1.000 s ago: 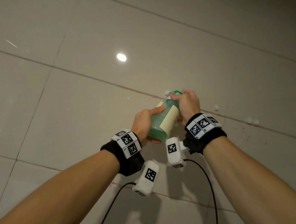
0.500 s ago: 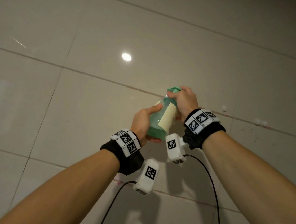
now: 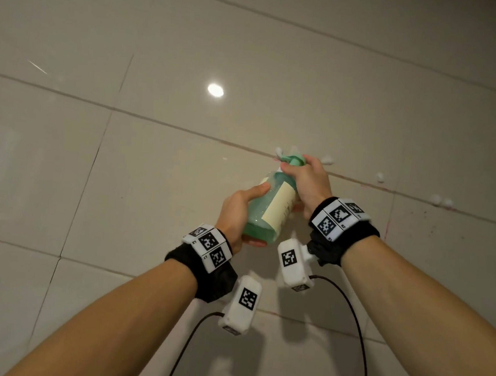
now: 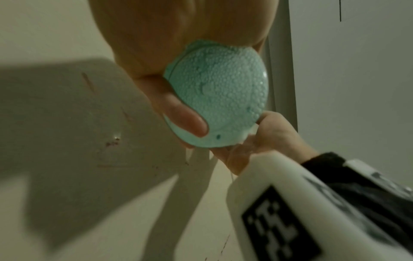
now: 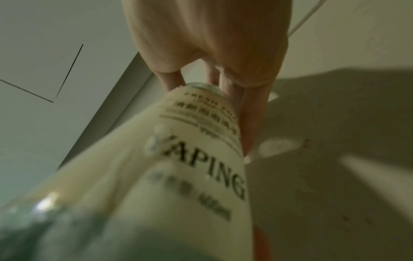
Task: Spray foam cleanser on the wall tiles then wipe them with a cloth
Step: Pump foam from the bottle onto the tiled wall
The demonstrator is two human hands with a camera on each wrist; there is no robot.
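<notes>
Head view: the left hand [image 3: 238, 211] grasps the lower body of the green cleanser bottle [image 3: 270, 211], thumb laid along the upper side and fingers curled under the base. The right hand [image 3: 307, 183] is closed around the bottle's neck and green pump head [image 3: 295, 160], which points at the wall tiles [image 3: 192, 61]. The bottle is tilted, base toward the person, pump end close to the tile surface at a horizontal grout line. A cream label runs along the bottle's side.

Left wrist view: the left hand [image 4: 170, 74] wraps the round, foam-filled base of the bottle [image 4: 221, 98]; one fingertip lies across the lower edge of the base. The right hand [image 4: 270, 139] appears behind it.

Right wrist view: the fingers of the right hand [image 5: 214, 44] reach down around the neck above the label on the bottle [image 5: 183, 159]. The print is partly blurred.

Small white foam blobs [image 3: 380, 177] sit on the tiles around and to the right of the pump head, along the grout line. Reddish specks mark the tile at the right. A round light reflection [image 3: 215, 90] shows on the tile above. Both wrists carry black bands with white marker blocks, and a white camera unit with a black cable hangs below each wrist.
</notes>
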